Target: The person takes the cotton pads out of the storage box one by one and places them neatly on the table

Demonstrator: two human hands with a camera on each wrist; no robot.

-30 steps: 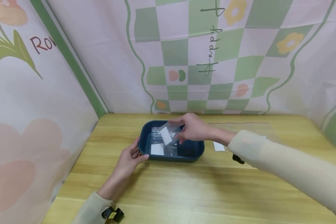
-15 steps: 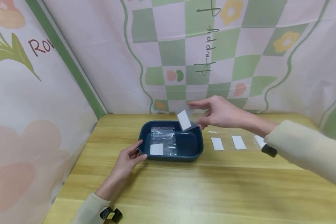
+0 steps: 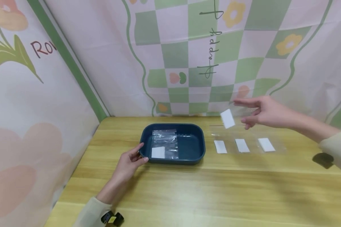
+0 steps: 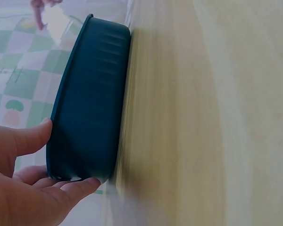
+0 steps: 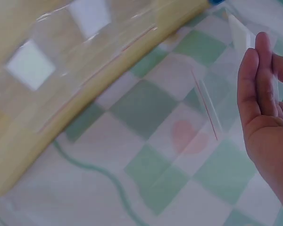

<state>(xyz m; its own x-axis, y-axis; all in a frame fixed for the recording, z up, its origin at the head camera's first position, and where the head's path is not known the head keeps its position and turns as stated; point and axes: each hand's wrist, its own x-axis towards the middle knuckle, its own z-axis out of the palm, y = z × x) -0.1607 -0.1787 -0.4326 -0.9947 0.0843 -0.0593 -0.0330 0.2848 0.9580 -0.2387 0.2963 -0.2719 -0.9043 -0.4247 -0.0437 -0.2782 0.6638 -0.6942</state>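
In the head view, a dark blue tray (image 3: 191, 148) sits on the table. My left hand (image 3: 128, 164) holds its left end, thumb at the front corner and fingers at the side. Inside the tray's left half lies a clear zip bag (image 3: 170, 142) with a white patch. My right hand (image 3: 270, 113) is raised at the back right, pinching another clear zip bag (image 3: 228, 118) between thumb and fingers. That bag has a white patch too and hangs to the left of the fingers. In the right wrist view, the palm hides part of it.
Right of the tray, more clear zip bags with white patches (image 3: 220, 147) lie in a row on the wooden table (image 3: 187, 195). A patterned curtain (image 3: 176, 56) hangs along the table's back edge, and another cloth (image 3: 39, 126) is at the left.
My right hand has carried its zip bag up out of the tray and rightward, above the row. My left hand stays at the tray.
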